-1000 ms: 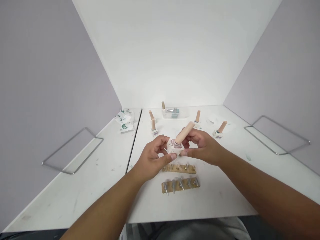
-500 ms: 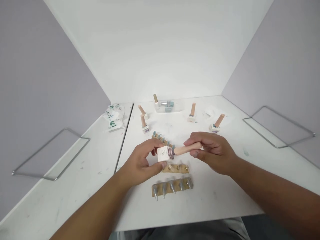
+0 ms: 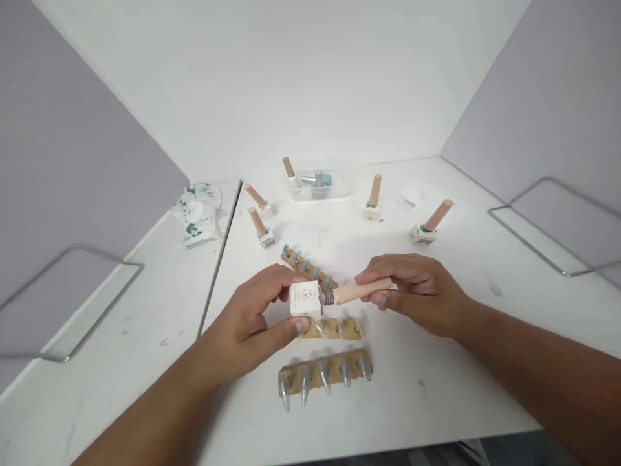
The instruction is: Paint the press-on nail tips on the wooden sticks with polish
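Observation:
Lying tilted in my left hand (image 3: 257, 320) is a white square nail polish bottle (image 3: 305, 299), held between thumb and fingers. Its neck, smeared with purplish polish, points right. My right hand (image 3: 420, 294) grips the long peach cap (image 3: 363, 290), which lines up with the neck; I cannot tell whether cap and neck touch. Just below the hands, a brown strip (image 3: 334, 328) carries clear nail tips. Nearer me, another strip (image 3: 324, 374) bears several grey, glossy nail tips. Behind the bottle, a slanted strip (image 3: 310, 266) holds blue-grey tips and is partly hidden.
Peach-capped bottles stand at left (image 3: 262, 230) and right (image 3: 431, 223). At the back, a clear tray (image 3: 337, 191) holds more bottles. A paint-stained wipe (image 3: 198, 213) lies left. Metal wire frames (image 3: 548, 259) flank the white table, walled by panels.
The view has shifted, so the table things sit higher and wider apart. Both hands keep their hold, and slightly more of the bottle's neck shows beside the cap.

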